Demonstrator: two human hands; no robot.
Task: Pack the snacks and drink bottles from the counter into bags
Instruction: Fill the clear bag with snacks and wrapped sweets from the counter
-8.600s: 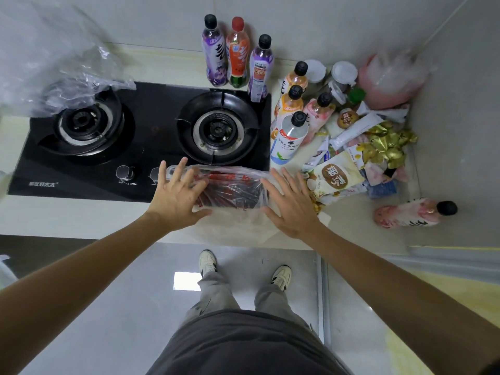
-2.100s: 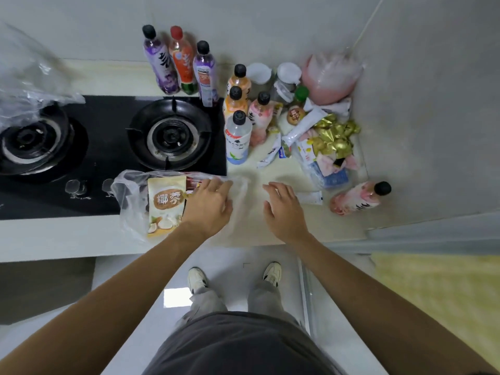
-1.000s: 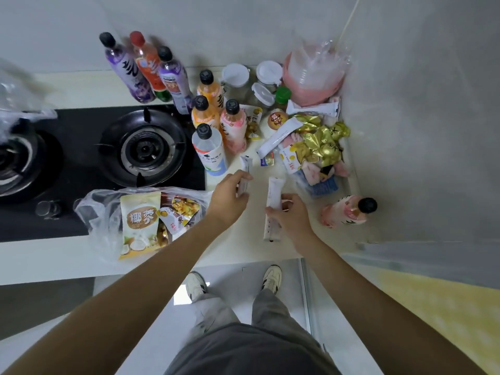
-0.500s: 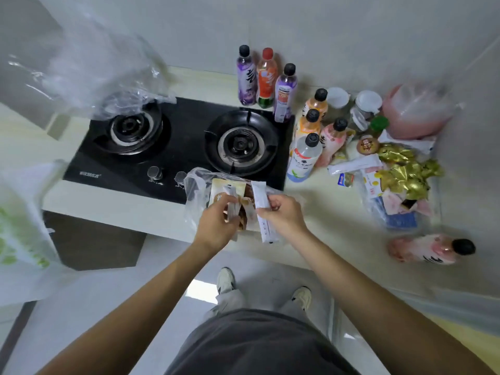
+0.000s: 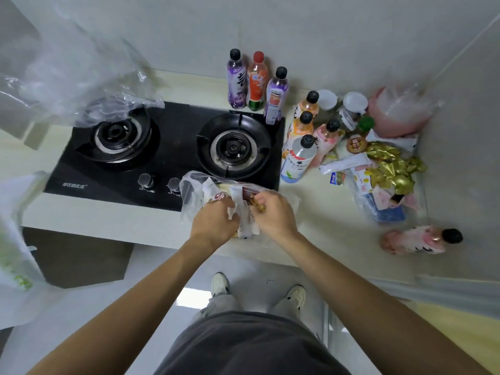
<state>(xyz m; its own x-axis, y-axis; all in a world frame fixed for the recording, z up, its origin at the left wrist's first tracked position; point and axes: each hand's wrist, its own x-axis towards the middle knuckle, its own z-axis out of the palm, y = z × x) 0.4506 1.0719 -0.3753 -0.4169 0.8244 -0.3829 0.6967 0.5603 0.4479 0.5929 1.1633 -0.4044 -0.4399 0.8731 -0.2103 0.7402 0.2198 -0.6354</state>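
Observation:
A clear plastic bag [image 5: 192, 191] with snack packs in it lies at the counter's front edge, over the stove's knobs. Both hands meet at its mouth. My left hand [image 5: 213, 221] grips a small white packet against the bag's opening. My right hand [image 5: 273, 215] grips a long white stick packet [image 5: 245, 226] that hangs between the two hands. Three bottles [image 5: 257, 80] stand by the back wall, and several more [image 5: 299, 158] stand right of the stove. A pink bottle [image 5: 416, 241] lies on its side at the right. Loose snacks and gold wrappers [image 5: 391, 169] are piled in the corner.
A black two-burner stove [image 5: 162, 152] fills the middle of the counter. A crumpled clear bag [image 5: 81, 85] covers the left burner. A white bag with green print [image 5: 15, 239] hangs at the left edge. A pink bag [image 5: 397, 112] and white lidded jars [image 5: 351, 104] sit in the back corner.
Both hands picked white packets off the counter at the right, carried them left to the clear bag, and now push lower into its mouth.

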